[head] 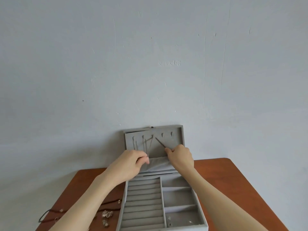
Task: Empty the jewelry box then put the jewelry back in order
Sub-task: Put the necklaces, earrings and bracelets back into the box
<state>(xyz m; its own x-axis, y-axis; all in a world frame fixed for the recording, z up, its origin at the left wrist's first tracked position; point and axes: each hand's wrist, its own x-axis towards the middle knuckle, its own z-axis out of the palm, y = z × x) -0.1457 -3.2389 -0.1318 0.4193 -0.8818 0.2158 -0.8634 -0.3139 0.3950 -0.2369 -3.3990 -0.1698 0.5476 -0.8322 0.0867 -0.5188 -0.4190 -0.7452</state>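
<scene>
Grey velvet lines the raised lid point(176, 140) of the jewelry box point(197, 197), and both hands are up against it. The left hand point(131, 162) pinches the lower ends of thin silver chains point(146, 145) that hang from the lid's hooks; the right hand point(180, 155) pinches a darker chain point(160, 142), drawn taut and slanting up to a middle hook. Just below the hands lies the lid's gathered pocket point(160, 165).

Nearer, the box sits open on the brown counter point(233, 177), with ring rolls point(145, 200) on its left and square compartments on its right. Most look bare, though a few small pieces point(170, 221) lie in the nearest right compartment. On the counter left of the box lie a dark cord necklace point(48, 214) and some small silvery pieces point(106, 215).

Whether the chains are coming off or going on cannot be told. Either way the job looks about midway: loose jewelry is out, chains are hung, and the rolls hold nothing.
</scene>
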